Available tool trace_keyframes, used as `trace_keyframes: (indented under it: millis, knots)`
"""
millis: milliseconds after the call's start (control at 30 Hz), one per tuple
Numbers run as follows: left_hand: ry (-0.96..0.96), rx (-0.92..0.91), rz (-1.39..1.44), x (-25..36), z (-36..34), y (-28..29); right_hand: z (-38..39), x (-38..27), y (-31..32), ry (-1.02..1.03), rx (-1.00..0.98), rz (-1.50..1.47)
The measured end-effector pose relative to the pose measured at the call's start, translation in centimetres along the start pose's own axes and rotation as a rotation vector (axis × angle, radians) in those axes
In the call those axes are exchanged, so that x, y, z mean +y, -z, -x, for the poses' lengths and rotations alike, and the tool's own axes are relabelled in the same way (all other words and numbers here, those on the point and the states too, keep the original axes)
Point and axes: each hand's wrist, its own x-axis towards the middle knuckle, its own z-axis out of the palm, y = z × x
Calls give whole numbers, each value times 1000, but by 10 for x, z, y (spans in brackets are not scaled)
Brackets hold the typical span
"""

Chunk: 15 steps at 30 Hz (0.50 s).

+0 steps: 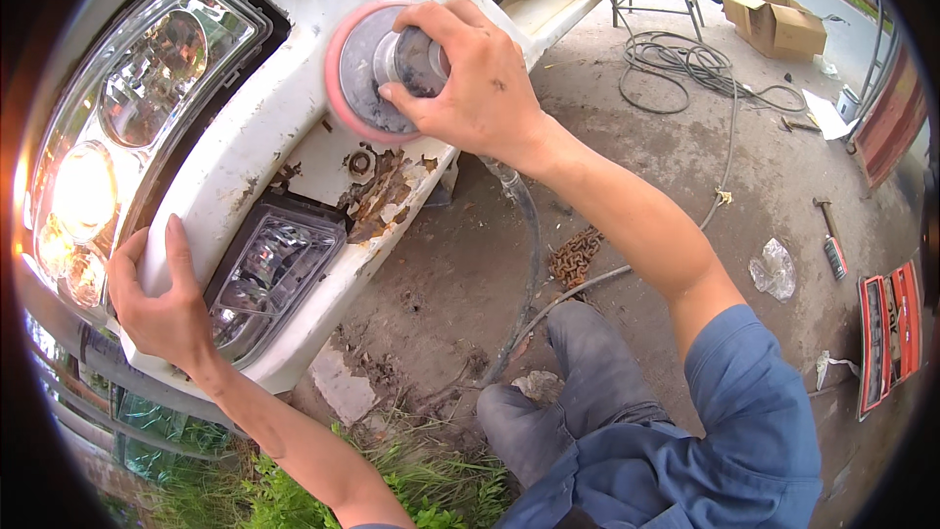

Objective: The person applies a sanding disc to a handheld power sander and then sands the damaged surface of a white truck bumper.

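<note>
- While the right hand (480,83) clasps the round disc sander (364,78) by its dark top, thumb and fingers wrapped about it, the pink-edged pad sits against the white bumper (211,181), upper centre of the frame!
- Down at the lower left, the left hand (166,309) is spread, thumb and forefinger apart, laid on that same bumper; how hard it presses, I cannot tell.
- Upper left, the clear headlight (152,69) glows with a bright glare; left of centre sits the smaller fog lamp (279,264).
- And look, flaking, rust-brown paint (377,201) just below the sander!
- From under the right forearm a dark hose (532,235) runs down past a rusty chain (578,257), mid-frame.
- Upper right: coiled hose (676,59), cardboard box (788,31).
- Far right: a hammer (832,238), a crumpled plastic bag (774,269) and a red-and-black panel (891,328).
</note>
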Motion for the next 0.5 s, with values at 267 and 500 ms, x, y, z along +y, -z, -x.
trace_keyframes:
  millis: [267, 500]
  knots:
    - [18, -2, 18, 6, 0, -1, -20, 76, 22, -294, 151, 154]
    - [22, 3, 27, 0, 1, -3, -55, 68, 19, -145, 156, 188]
